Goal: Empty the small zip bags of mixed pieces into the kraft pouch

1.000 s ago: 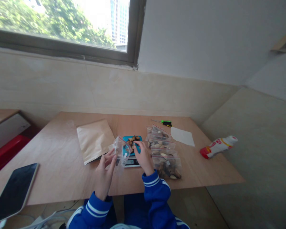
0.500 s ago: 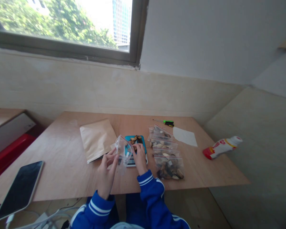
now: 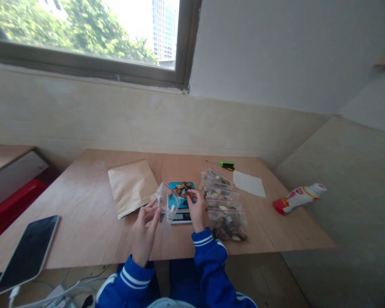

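Note:
My left hand (image 3: 147, 220) pinches a clear zip bag (image 3: 165, 202) by its left side, its mouth tilted to the right. Beside it a small blue-topped kitchen scale (image 3: 181, 217) carries brown dried slices (image 3: 181, 187) that look like mushroom. Over the scale's right edge is my right hand (image 3: 197, 209), with thumb and fingertips closed on a dried slice (image 3: 190, 195). The bag overlaps the scale's left part. To the right of that hand lie several filled zip bags (image 3: 228, 226) in an overlapping row.
A brown paper pouch (image 3: 133, 186) lies left of the scale. Behind the bags are a green-handled screwdriver (image 3: 226, 164) and a white paper sheet (image 3: 249, 184). A red-and-white bottle (image 3: 299, 198) lies at the right; a tablet (image 3: 28, 253) overhangs the front left edge, with a cable.
My right hand has moved from beside the bag's mouth to the right side of the scale, uncovering its display. My left hand and the bag stay nearly in place.

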`<state>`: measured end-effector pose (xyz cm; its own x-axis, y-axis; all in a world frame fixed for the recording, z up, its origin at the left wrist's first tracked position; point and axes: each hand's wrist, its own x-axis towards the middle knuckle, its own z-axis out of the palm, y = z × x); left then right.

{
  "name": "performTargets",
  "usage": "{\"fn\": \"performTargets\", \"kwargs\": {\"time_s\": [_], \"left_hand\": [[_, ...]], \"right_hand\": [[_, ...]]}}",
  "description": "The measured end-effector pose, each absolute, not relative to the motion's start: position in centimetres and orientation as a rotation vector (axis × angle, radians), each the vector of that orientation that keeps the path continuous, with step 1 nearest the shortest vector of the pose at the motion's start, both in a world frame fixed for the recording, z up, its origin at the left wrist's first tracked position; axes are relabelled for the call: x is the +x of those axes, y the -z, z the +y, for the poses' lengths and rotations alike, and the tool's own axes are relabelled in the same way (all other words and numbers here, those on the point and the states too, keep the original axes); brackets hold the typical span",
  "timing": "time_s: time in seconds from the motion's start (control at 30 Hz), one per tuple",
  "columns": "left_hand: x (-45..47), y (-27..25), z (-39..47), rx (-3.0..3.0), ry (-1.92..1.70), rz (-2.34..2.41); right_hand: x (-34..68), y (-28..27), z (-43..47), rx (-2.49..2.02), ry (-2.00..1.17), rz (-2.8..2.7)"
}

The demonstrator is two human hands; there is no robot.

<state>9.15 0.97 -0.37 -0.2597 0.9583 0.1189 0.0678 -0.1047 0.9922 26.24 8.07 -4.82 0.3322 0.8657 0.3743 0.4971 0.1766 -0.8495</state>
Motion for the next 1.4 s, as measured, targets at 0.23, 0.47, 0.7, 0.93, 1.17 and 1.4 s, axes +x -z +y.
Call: {"fn": "performTargets", "kwargs": {"time_s": [0.23,0.47,0.7,0.93,1.17,1.4], "left_hand": [[9.5,0.5,1.0,1.218,-1.46,1.386],[9.3,0.6,0.9,1.195,-1.455,1.379],[9.2,0.7,0.8,1.185,-1.449,1.374],[9.2,0.7,0.8,1.183,-1.46,1.348],[9.1,0.9,0.8,1.171,-1.449,1.345],[9.4,0.8,0.8,1.193,-1.434,1.339]], "right_hand": [[24.7,-0.3,6.7,-1.177,-0.566,-1.299],[24.4,-1.9,5.6,-1.11,-0.61,-1.524],[27.1,3.5,6.7,-1.663,-0.224,-1.704],[27.2,5.2,6.5,-1.854,-0.108,-1.87],[27.1,2.5,6.7,-1.609,-0.35,-1.583],[25.5,-2.4,5.5,-1.253,-0.558,-1.624]]}}
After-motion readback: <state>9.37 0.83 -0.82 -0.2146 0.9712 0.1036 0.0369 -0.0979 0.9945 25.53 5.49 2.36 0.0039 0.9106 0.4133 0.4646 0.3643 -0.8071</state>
